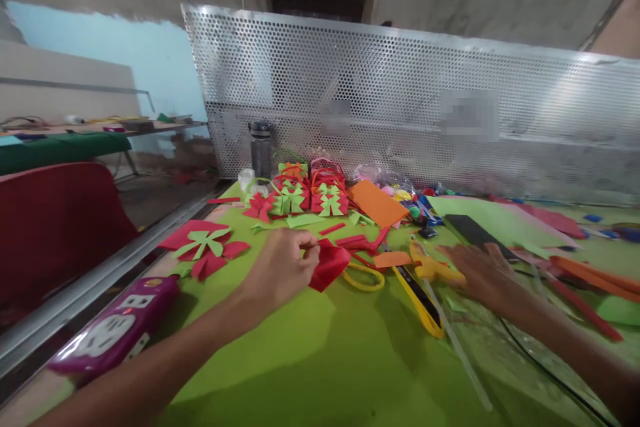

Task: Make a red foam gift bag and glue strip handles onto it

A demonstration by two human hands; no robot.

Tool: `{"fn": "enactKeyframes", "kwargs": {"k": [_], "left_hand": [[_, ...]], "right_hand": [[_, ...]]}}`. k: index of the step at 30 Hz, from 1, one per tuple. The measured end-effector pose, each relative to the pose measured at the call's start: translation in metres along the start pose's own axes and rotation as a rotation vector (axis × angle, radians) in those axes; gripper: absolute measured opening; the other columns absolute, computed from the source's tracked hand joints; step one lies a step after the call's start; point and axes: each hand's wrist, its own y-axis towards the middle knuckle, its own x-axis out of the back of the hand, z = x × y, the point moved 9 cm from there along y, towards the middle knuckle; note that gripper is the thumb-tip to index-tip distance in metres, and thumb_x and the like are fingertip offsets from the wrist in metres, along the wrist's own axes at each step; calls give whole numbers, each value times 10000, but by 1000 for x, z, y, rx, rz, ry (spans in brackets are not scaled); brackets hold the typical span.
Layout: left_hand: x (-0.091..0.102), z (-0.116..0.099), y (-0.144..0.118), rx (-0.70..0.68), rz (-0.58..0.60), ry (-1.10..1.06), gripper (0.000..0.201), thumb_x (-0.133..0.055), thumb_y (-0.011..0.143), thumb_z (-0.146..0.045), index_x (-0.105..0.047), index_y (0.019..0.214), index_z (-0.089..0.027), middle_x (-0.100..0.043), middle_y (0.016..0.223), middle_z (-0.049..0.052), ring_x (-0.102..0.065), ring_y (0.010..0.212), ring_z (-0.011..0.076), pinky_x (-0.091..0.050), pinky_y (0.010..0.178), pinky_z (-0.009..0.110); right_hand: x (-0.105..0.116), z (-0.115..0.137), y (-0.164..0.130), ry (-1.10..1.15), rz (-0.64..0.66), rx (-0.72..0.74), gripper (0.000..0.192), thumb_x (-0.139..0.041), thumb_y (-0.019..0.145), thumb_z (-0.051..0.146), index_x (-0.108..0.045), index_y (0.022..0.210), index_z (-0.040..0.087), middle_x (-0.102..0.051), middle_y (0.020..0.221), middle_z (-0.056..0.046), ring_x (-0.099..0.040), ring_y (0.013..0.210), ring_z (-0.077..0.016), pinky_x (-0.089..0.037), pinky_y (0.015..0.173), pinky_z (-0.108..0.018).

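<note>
My left hand [283, 267] pinches a folded piece of red paper [327, 264] just above the green table sheet [280, 360]. My right hand [480, 272] lies flat with fingers spread, its fingertips touching a yellow glue gun [431, 269]. A long clear glue stick [457, 347] runs from the gun toward me. A yellow box cutter [417, 300] and yellow-handled scissors [363, 277] lie between the two hands. A black phone [475, 232] rests just beyond my right hand.
Finished red and green paper flowers [205, 247] and stacked ones [305, 199] sit at left and back. Also present: an orange sheet [376, 203], purple power strip [113, 330], dark bottle [261, 147], perforated metal screen [400, 100], red and orange strips [585, 280], a red chair [55, 227].
</note>
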Motion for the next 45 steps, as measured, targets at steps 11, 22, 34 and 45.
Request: {"fn": "enactKeyframes", "kwargs": {"k": [11,22,34,45], "left_hand": [[0,-7,-2,-37,4,19,244,-401,750,-126,-562,567,-139,-481,488,-25,-355,431,66,-229,422,194],[2,-11,-5,-137,-64,141,187,-470,696,-79,-644,687,-146,-608,573,8,-467,468,86,-307,462,194],[-9,-4,-5,-69,4,250,199,-489,621,-77,-660,704,-136,-624,607,36,-496,505,124,-317,505,235],[-6,-2,-4,-28,3,92,188,-485,661,-83,-660,683,-148,-658,635,29,-542,523,122,-337,497,219]], "right_hand": [[119,164,43,749,-87,264,248,-602,797,308,-655,1000,177,-683,1012,-66,-620,913,-195,-464,786,-308],[111,191,57,599,-22,312,233,-557,768,150,-672,967,182,-683,978,-78,-615,907,-213,-450,775,-310],[106,210,53,322,-25,344,171,-496,739,48,-614,796,159,-638,827,-50,-568,773,-173,-366,687,-283],[104,205,54,385,-86,311,156,-461,727,57,-571,728,167,-617,718,-28,-512,651,-144,-306,576,-255]]}}
